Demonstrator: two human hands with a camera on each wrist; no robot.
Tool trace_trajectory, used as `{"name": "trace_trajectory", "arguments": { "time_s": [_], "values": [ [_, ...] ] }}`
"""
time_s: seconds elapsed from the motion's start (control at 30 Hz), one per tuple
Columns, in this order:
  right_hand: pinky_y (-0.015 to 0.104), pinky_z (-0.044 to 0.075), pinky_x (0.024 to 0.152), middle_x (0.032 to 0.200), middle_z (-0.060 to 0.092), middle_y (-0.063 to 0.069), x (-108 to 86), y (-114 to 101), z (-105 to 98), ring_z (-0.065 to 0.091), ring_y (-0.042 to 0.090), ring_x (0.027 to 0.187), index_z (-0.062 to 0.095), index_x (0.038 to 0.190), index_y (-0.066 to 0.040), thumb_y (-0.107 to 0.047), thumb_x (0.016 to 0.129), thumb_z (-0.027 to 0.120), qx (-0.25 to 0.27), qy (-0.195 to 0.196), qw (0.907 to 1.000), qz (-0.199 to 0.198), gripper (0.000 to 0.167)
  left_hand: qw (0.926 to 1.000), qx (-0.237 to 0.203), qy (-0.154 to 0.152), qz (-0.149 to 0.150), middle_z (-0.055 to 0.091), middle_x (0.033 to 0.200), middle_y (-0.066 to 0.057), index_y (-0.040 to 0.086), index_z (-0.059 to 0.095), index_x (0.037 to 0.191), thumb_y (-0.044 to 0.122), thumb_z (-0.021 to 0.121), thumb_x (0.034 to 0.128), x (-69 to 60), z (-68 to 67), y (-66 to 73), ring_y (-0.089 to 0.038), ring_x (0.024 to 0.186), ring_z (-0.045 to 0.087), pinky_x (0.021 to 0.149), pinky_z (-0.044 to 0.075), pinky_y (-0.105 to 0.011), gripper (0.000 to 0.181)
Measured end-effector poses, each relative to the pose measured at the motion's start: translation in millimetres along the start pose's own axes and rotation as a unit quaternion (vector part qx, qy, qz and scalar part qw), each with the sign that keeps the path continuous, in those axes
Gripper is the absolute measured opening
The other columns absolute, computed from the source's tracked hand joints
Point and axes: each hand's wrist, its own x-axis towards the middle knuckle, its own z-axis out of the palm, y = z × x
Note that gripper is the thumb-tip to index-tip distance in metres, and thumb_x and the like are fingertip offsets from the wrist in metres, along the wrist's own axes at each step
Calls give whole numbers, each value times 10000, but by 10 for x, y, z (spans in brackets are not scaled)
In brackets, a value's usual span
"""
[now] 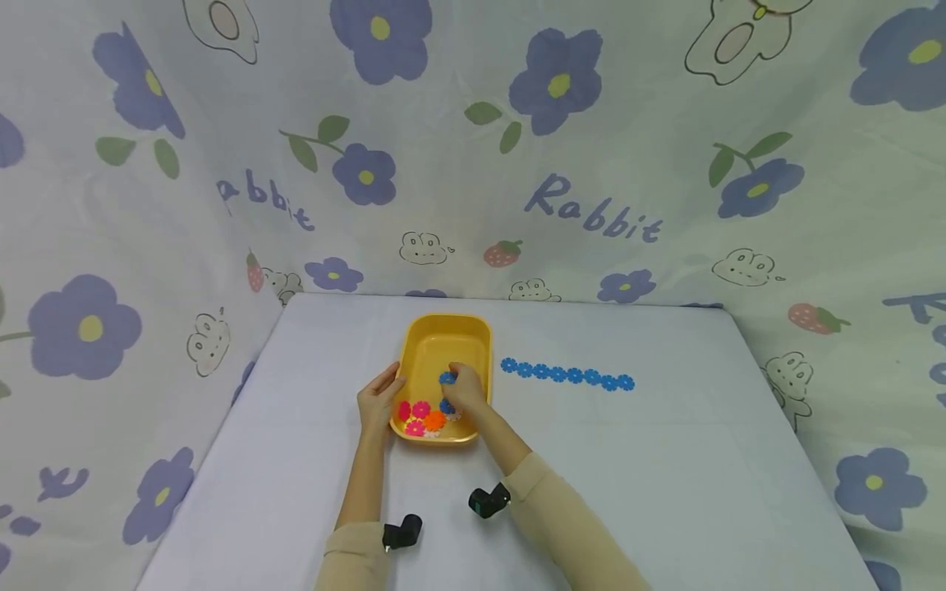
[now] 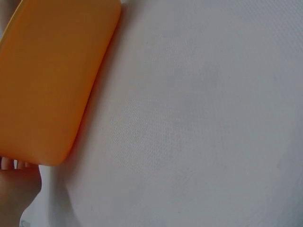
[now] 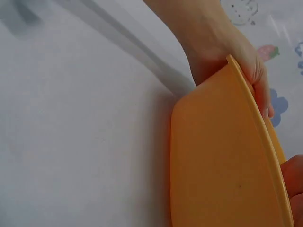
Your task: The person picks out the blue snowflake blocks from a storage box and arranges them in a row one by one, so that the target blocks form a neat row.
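In the head view, a yellow tray (image 1: 436, 332) stands on the white table. My left hand (image 1: 379, 400) grips its left rim, thumb over the edge and fingers along the outer wall. My right hand (image 1: 466, 389) reaches inside and pinches a blue flower-shaped piece (image 1: 447, 378) at its fingertips. Another blue flower piece (image 1: 447, 406) lies below that hand, partly covered. At the tray's near end lie several loose flower pieces, pink (image 1: 421, 409), orange (image 1: 435, 420) and others. The left wrist view shows the tray's outer wall (image 2: 52, 80) beside my left hand.
To the tray's right, several blue flower pieces form a row (image 1: 557, 374), sloping slightly toward the near right. A white tablecloth (image 1: 665, 484) covers the table. Patterned fabric (image 1: 458, 180) hangs behind and at both sides.
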Motion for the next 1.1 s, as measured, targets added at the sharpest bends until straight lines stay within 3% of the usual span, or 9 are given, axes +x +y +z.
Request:
{"name": "trace_trajectory", "arguments": {
  "time_s": [0.1,0.23,0.37,0.5,0.73,0.87,1.1],
  "values": [
    [294,531,865,1219,598,157,104,10,0,564,250,1041,549,1272,38,90,764,604,-27,-53,10000,-7,513,10000,12,-17,13,593,1272,-88,-11,570,1266,64,674,859,-3,-1,3,-185,1228,509,919,452,-153,427],
    [230,530,677,1119,638,138,205,24,35,550,218,886,621,1191,24,127,704,628,-158,-7,9997,-170,499,10000,72,8,41,595,1269,-94,-13,574,1263,64,675,858,5,-1,-11,-166,1210,525,911,457,-152,425],
    [261,535,812,1116,659,118,253,37,94,575,207,930,655,1149,8,60,702,733,-553,-26,9969,-554,457,9999,72,33,83,611,1246,-86,-25,578,1252,53,678,853,10,-4,-22,-146,1188,542,904,464,-153,419],
    [288,516,875,1096,661,109,271,17,137,577,209,954,654,1157,-1,-20,698,804,-931,-326,9910,-904,483,9999,74,52,58,602,1251,-102,-22,582,1250,59,682,851,8,-9,-15,-113,1161,558,899,465,-146,419],
    [267,473,940,1095,678,73,311,19,193,594,190,1024,664,1154,-16,-132,745,799,-1783,-660,9681,-1631,446,10000,4,44,70,584,1265,-127,-23,580,1250,53,681,849,5,-13,-3,-10,1043,595,878,474,-138,420],
    [268,490,924,1078,685,91,296,8,213,612,200,1018,656,1156,5,-123,768,776,-1827,-884,9641,-1710,425,9999,-45,94,36,633,1206,-60,-23,590,1238,42,685,842,5,-8,-8,6,1020,597,854,486,-132,412],
    [236,500,886,1016,680,43,247,-8,249,592,162,942,701,1073,-36,-149,806,746,-1912,-1045,9631,-1581,293,9998,-203,59,71,673,1136,2,-43,580,1237,20,674,845,14,0,-23,-117,1110,588,825,515,-164,407]
  ]
}}
